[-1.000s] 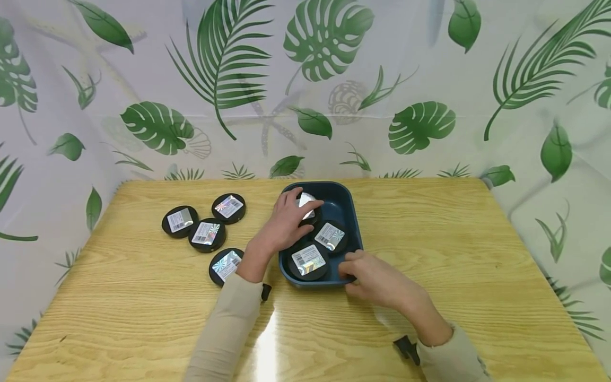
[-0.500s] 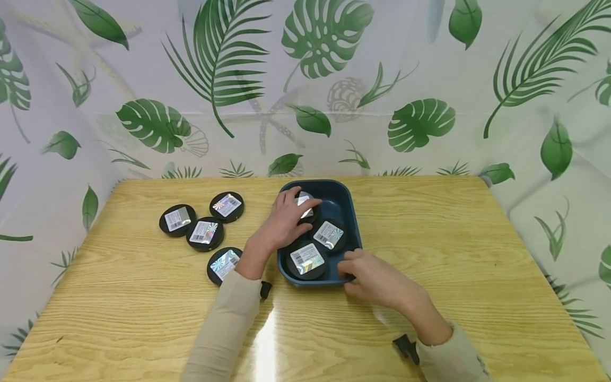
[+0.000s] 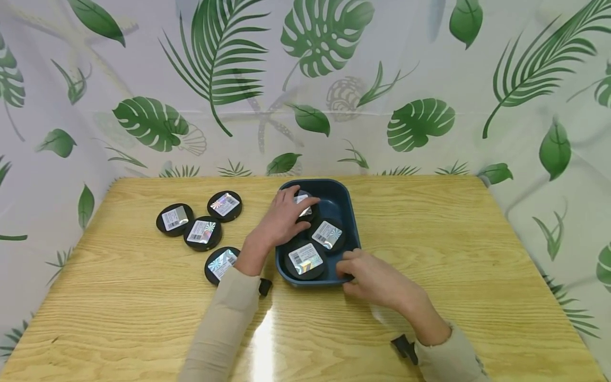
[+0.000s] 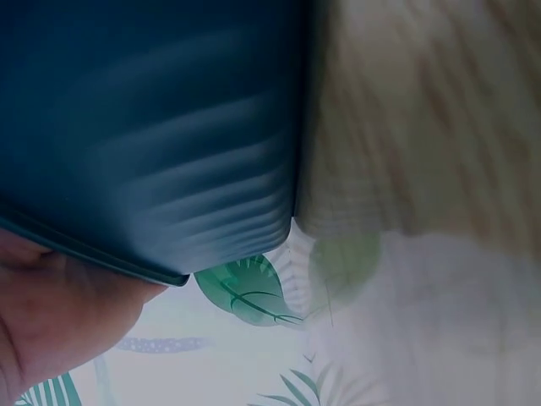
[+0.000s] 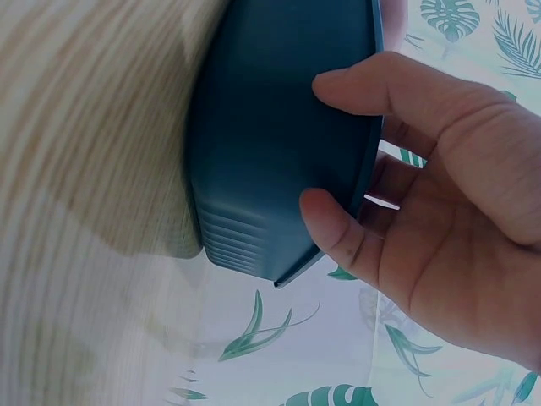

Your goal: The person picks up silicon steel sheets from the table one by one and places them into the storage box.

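Note:
A dark blue rectangular bin (image 3: pixel 354 225) stands on the wooden table. Inside it, a round black disc with a white and holographic label (image 3: pixel 327 235) lies near the middle, and a similar disc (image 3: pixel 305 260) sits at the front left. My left hand (image 3: pixel 280 218) reaches over the bin's left rim, its fingers and thumb around a third black disc (image 3: pixel 306 211) at the back left, partly hidden by the fingers. At the front right corner my right hand (image 3: pixel 377 277) grips the rim; in the right wrist view its thumb and a finger press the outer wall (image 5: pixel 270 110).
Left of the bin, several more labelled black discs lie on the table: one at the back (image 3: pixel 225 206), one far left (image 3: pixel 174 219), one between them (image 3: pixel 202 233). Another disc (image 3: pixel 221 265) is partly covered by the left forearm. A leaf-print curtain (image 3: pixel 267 122) hangs behind the table.
The bright glare on the label under my left hand has faded. Both hands keep their places at the bin, and the head view has shifted slightly.

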Tool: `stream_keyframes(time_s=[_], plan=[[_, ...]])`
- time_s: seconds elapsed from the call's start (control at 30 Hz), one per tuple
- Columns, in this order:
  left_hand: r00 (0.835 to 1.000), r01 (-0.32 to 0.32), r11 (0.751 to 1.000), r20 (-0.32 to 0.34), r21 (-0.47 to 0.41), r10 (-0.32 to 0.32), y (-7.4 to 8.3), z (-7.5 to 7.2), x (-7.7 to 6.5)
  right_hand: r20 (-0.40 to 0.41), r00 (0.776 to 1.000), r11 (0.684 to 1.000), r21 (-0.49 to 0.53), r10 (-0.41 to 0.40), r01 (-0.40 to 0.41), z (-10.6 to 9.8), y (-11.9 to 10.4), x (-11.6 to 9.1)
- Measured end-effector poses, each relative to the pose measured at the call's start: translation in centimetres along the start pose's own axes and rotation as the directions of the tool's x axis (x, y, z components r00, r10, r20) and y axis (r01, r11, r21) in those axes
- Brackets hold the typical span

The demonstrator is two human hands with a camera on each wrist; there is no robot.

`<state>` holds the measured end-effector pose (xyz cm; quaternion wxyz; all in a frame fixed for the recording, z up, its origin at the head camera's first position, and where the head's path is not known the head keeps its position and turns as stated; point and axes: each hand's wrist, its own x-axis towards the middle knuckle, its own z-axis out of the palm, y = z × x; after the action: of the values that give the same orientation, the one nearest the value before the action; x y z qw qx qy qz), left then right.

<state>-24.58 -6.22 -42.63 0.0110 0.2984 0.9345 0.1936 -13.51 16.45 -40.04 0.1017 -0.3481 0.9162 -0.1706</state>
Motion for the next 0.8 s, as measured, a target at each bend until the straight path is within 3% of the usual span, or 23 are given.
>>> stream_keyframes(time_s=[0.47, 0.8], plan=[[1.000, 0.009, 0.993, 0.014, 0.120, -0.011, -0.18, 0.11, 0.47, -0.004, 1.000, 1.000, 0.013, 0.000, 0.000, -0.08, -0.02, -0.06], [0.998, 0.026, 0.989, 0.055, 0.142, -0.035, -0.03, -0.13, 0.35, 0.005, 1.000, 1.000, 0.005, 0.016, -0.016, 0.03, -0.01, 0.00]])
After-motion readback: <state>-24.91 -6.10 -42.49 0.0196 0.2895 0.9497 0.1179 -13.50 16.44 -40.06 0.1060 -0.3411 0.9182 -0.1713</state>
